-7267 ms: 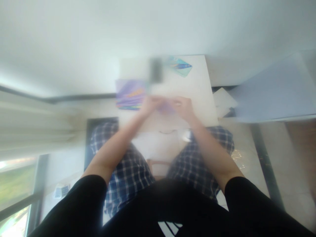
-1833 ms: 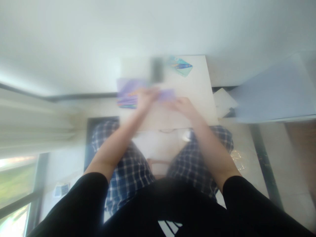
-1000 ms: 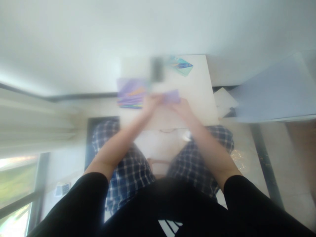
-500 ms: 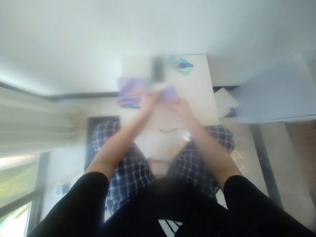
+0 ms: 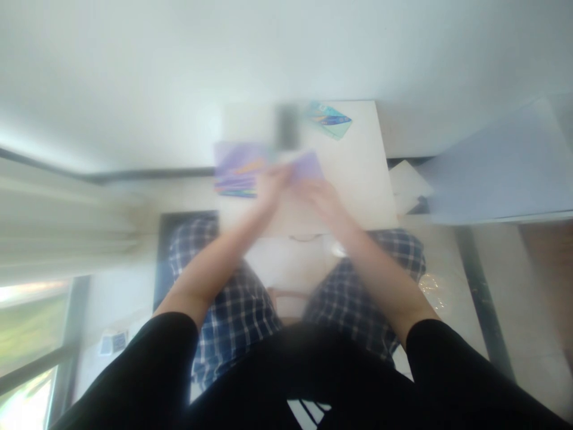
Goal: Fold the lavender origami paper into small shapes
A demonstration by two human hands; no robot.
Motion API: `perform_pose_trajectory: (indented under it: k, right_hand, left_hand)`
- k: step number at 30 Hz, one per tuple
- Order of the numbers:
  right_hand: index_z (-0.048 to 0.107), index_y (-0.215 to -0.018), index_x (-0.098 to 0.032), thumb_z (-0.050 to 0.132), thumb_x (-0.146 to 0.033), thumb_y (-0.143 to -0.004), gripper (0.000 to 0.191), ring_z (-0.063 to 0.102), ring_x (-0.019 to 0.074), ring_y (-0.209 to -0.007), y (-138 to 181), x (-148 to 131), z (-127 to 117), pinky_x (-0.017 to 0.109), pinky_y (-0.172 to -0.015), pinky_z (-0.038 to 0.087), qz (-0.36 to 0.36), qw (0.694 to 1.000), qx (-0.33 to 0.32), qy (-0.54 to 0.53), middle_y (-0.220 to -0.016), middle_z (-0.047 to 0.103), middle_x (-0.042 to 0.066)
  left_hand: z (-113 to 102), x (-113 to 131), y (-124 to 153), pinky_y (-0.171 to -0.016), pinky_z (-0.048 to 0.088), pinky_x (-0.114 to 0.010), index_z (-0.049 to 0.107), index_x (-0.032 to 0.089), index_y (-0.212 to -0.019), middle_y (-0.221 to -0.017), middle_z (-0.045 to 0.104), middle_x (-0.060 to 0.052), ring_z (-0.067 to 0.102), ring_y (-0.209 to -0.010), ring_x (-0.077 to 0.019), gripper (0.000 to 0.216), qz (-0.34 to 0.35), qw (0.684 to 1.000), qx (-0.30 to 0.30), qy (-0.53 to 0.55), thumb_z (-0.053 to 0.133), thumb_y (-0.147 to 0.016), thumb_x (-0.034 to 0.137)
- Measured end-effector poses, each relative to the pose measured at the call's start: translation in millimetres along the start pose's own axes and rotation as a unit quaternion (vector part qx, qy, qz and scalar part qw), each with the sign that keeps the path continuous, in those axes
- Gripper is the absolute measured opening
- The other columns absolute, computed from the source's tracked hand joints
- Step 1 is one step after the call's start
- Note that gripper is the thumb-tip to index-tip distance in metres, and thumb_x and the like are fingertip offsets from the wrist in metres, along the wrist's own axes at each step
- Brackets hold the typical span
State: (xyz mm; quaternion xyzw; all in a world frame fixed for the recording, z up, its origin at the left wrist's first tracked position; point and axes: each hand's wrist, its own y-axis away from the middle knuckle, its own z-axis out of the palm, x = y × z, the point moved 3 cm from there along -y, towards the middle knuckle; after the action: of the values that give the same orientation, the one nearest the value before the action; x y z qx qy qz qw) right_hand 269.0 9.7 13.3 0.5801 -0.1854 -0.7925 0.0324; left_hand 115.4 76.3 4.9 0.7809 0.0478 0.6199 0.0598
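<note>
The picture is blurred. A small lilac paper piece point(image 5: 307, 165) lies on a pale square table point(image 5: 358, 173). My left hand point(image 5: 272, 185) touches its left edge and my right hand point(image 5: 320, 197) rests at its lower edge, both close together on it. Finger detail is too blurred to tell a firm grip. Just left of my left hand lies a purple stack of sheets point(image 5: 235, 168) with an orange mark.
A dark upright object point(image 5: 286, 126) stands at the table's back middle. A teal packet point(image 5: 329, 118) lies at the back right. White papers point(image 5: 409, 186) and a large pale blue surface point(image 5: 496, 167) sit to the right. My checked trousers are below the table.
The lilac piece has moved from near the table's front edge to further back. Both hands followed it and drew closer together.
</note>
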Motion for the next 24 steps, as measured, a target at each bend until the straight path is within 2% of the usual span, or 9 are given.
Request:
perform_pose_trajectory:
  k: [3, 8, 12, 15, 19, 24]
  right_hand:
    - [0.073, -0.081, -0.019, 0.089, -0.041, -0.066, 0.030, 0.076, 0.0200, -0.091, -1, -1, -3, 0.041, -0.096, 0.061, -0.002, 1.000, -0.020, -0.001, -0.088, 0.079, 0.004]
    - [0.072, -0.079, -0.018, 0.084, -0.044, -0.074, 0.029, 0.077, 0.0203, -0.085, 2, -6, -5, 0.039, -0.090, 0.063, -0.001, 0.999, 0.037, 0.024, -0.081, 0.078, 0.004]
    - [0.072, -0.077, -0.019, 0.077, -0.052, -0.078, 0.033, 0.076, 0.0200, -0.087, 2, -11, -4, 0.037, -0.089, 0.062, -0.004, 0.999, 0.017, 0.039, -0.082, 0.078, 0.004]
    - [0.070, -0.073, -0.019, 0.071, -0.056, -0.081, 0.037, 0.075, 0.0189, -0.087, 0, -12, -8, 0.036, -0.090, 0.061, -0.021, 0.999, 0.014, 0.043, -0.080, 0.077, 0.003]
    - [0.068, -0.069, -0.019, 0.069, -0.054, -0.081, 0.037, 0.073, 0.0178, -0.084, -3, -12, -12, 0.036, -0.090, 0.060, -0.046, 0.998, 0.029, 0.036, -0.075, 0.075, 0.002]
    - [0.071, -0.074, -0.019, 0.071, -0.066, -0.074, 0.047, 0.072, 0.0180, -0.080, -7, -13, -17, 0.034, -0.085, 0.060, -0.076, 0.993, -0.002, 0.093, -0.075, 0.074, 0.001]
  left_hand:
    - [-1, 0, -1, -0.087, 0.056, -0.031, 0.080, 0.020, -0.087, -0.092, 0.079, -0.004, 0.072, -0.098, -0.0241, 0.030, 0.002, 1.000, 0.003, 0.010, 0.077, -0.075, 0.047]
    - [1, 0, 0, -0.087, 0.055, -0.030, 0.080, 0.020, -0.088, -0.095, 0.079, -0.004, 0.072, -0.100, -0.0239, 0.034, -0.004, 1.000, -0.010, 0.017, 0.076, -0.075, 0.051]
    - [-2, 2, 2, -0.090, 0.054, -0.031, 0.080, 0.020, -0.095, -0.097, 0.079, -0.004, 0.071, -0.102, -0.0240, 0.034, -0.007, 1.000, -0.007, -0.006, 0.074, -0.077, 0.049]
    - [-2, 4, 4, -0.088, 0.054, -0.031, 0.080, 0.020, -0.092, -0.096, 0.079, -0.005, 0.071, -0.101, -0.0242, 0.032, -0.015, 1.000, -0.011, -0.011, 0.073, -0.079, 0.048]
    - [0, 4, 5, -0.086, 0.054, -0.030, 0.080, 0.020, -0.088, -0.095, 0.079, -0.005, 0.071, -0.098, -0.0239, 0.030, -0.026, 0.999, -0.021, -0.007, 0.073, -0.080, 0.048]
    - [-1, 1, 1, -0.087, 0.054, -0.031, 0.080, 0.020, -0.087, -0.093, 0.079, -0.004, 0.071, -0.096, -0.0235, 0.029, -0.011, 0.999, -0.033, -0.019, 0.075, -0.078, 0.047]
